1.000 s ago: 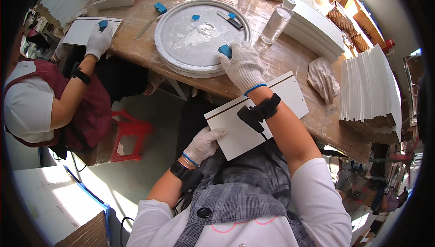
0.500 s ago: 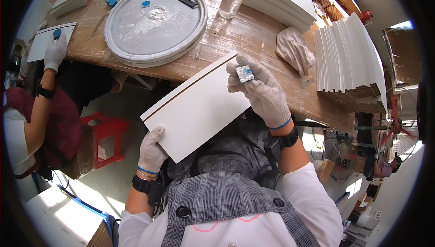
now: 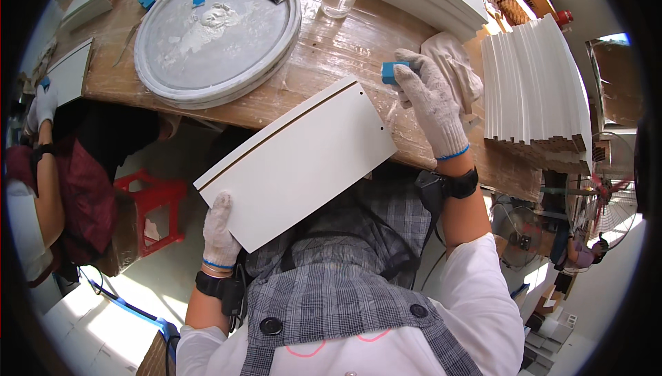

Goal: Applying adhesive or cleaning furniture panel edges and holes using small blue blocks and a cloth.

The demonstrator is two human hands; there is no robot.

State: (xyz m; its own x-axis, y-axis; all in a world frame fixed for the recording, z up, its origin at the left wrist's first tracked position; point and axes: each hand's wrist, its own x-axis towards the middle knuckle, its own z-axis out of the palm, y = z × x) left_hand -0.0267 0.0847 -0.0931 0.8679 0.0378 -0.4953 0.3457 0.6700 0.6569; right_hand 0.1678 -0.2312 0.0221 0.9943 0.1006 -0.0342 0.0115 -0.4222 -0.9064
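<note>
Shifted rightward off the panel, the right hand pinches the blue block near the cloth, while the left hand clasps the panel's left end above the lap.

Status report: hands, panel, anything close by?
Left hand gripping white panel. Right hand holding blue block, off the panel. Crumpled cloth behind right hand; contact unclear.

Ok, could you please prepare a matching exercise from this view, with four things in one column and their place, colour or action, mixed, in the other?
Column one:
1. Wearer's right hand
2. Wearer's left hand
3. White paste
4. Stool

Column two:
A. Lies on the round grey tray
B. Bright red
C. Holds a small blue block
D. Grips one end of the white panel

Pairs: 1-C, 2-D, 3-A, 4-B
</note>
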